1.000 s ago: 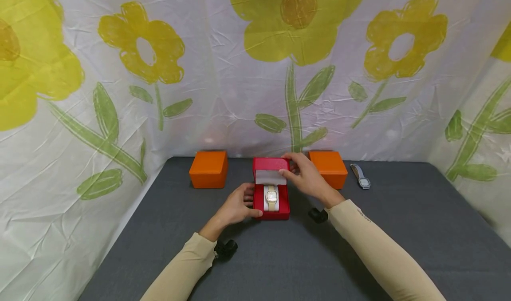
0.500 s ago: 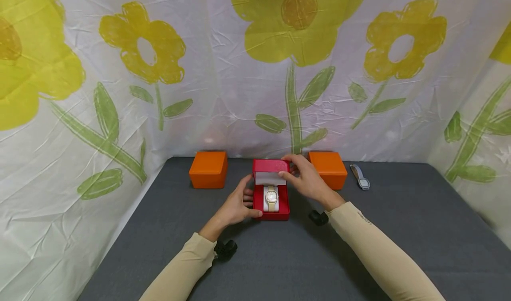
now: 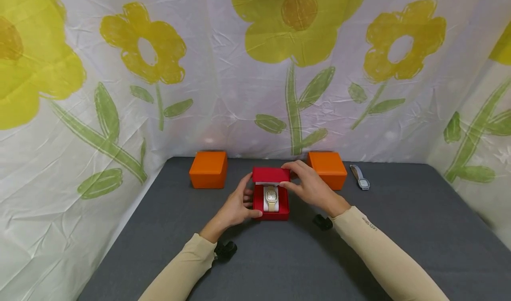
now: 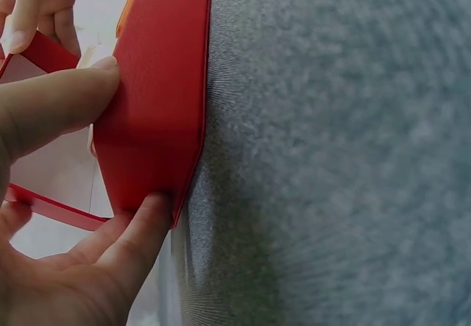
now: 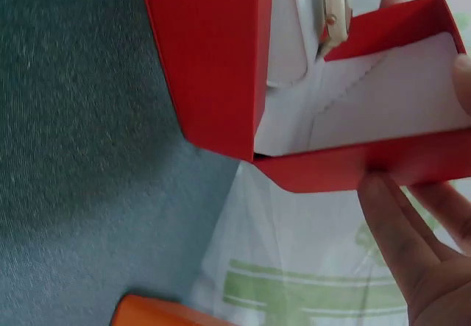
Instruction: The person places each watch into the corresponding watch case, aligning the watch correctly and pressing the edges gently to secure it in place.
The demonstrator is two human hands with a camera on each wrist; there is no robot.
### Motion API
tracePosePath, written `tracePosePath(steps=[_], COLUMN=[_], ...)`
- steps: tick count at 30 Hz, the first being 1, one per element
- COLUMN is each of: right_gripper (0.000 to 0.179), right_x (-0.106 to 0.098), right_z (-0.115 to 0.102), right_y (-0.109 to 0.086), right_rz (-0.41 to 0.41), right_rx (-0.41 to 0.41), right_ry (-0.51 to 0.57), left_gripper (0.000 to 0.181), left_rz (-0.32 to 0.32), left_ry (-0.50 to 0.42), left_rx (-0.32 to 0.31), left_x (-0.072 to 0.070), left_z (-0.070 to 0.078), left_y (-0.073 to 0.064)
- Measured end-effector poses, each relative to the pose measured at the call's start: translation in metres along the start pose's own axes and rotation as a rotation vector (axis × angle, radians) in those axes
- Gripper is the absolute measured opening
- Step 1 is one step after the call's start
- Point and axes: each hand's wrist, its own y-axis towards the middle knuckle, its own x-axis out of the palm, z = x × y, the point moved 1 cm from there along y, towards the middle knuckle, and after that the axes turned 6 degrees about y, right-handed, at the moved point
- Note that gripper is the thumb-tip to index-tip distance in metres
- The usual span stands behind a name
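A red watch box (image 3: pixel 275 217) stands on the dark table in the middle of the head view, its hinged lid (image 3: pixel 271 174) partly lowered. Inside, a watch with a cream strap (image 3: pixel 271 196) is wrapped around a white cushion. My left hand (image 3: pixel 234 207) holds the box body from the left; in the left wrist view its thumb is on one face and its fingers lie along the side of the red box (image 4: pixel 158 83). With thumb and fingers, my right hand (image 3: pixel 313 186) grips the right side of the lid, whose pale lining shows in the right wrist view.
Behind the red box stand two orange boxes, one to the left (image 3: pixel 208 172) and one to the right (image 3: pixel 328 170). A watch with a light strap (image 3: pixel 360 177) lies at the back right. A flower-printed cloth (image 3: pixel 223 92) hangs behind the table (image 3: pixel 279 261).
The lid has swung forward and down over the box, and my right hand has moved down slightly with it. My left hand and the box body stay in place.
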Motion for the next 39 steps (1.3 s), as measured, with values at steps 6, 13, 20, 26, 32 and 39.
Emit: tracePosePath(steps=[6,13,20,26,32,39], right_gripper=[0.045,0.046,0.041,0.040,0.043,0.041], right_x=[-0.002,0.000,0.004,0.012,0.023,0.031], right_z=[-0.003,-0.005,-0.009,-0.008,-0.007,-0.010], right_y=[-0.004,-0.009,-0.016,-0.024,-0.032,-0.039], right_rz=[-0.032,-0.042,-0.050,-0.066,-0.031,-0.004], right_rx=[-0.016,-0.065,-0.153,-0.203,-0.259,-0.236], right_ry=[-0.050,-0.090,-0.150,-0.179,-0.251,-0.283], left_gripper=[0.114,0.109,0.098,0.087,0.077,0.072], left_rz=[0.016,0.039,0.055,0.052,0.046,0.034], left_ry=[0.028,0.047,0.043,0.041,0.054,0.070], left_rx=[0.021,0.009,0.014,0.007,0.032,0.058], left_x=[0.002,0.003,0.003,0.003,0.004,0.004], left_z=[0.000,0.004,0.006,0.006,0.008,0.009], left_y=[-0.002,-0.005,-0.006,-0.008,-0.008,-0.010])
